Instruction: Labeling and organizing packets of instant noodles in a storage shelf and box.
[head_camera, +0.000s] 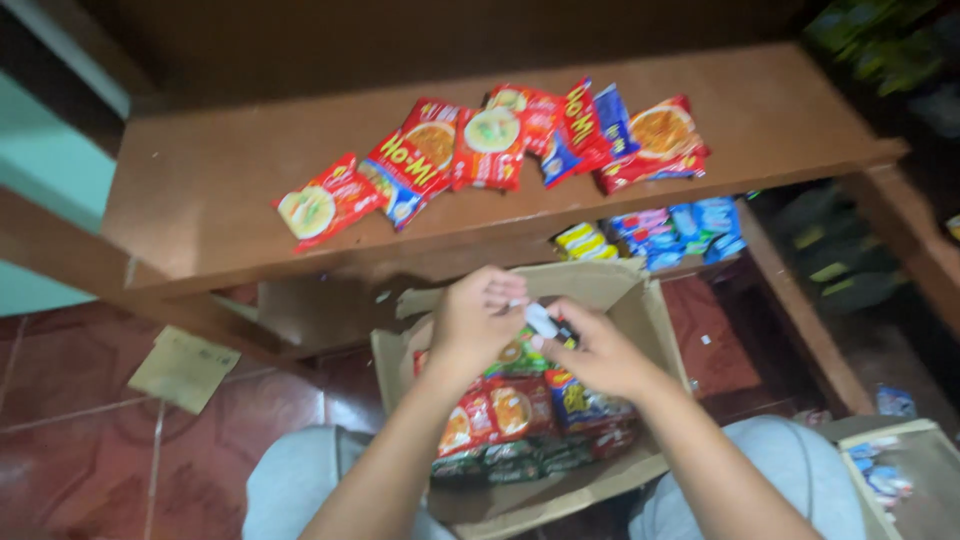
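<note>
Both my hands are over the box (640, 300), meeting in the middle. My left hand (475, 318) and right hand (590, 350) are pinching a small white thing (541, 320) between them, too blurry to say what. Noodle packs (520, 405) sit just below my hands, more on the shelf (200, 190) beyond them.

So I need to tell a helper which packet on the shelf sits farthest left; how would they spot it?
Find the brown wooden shelf above the cardboard box. A row of noodle packets lies there. The end packet is red with a pale bowl picture, alone at the row's left end.
</note>
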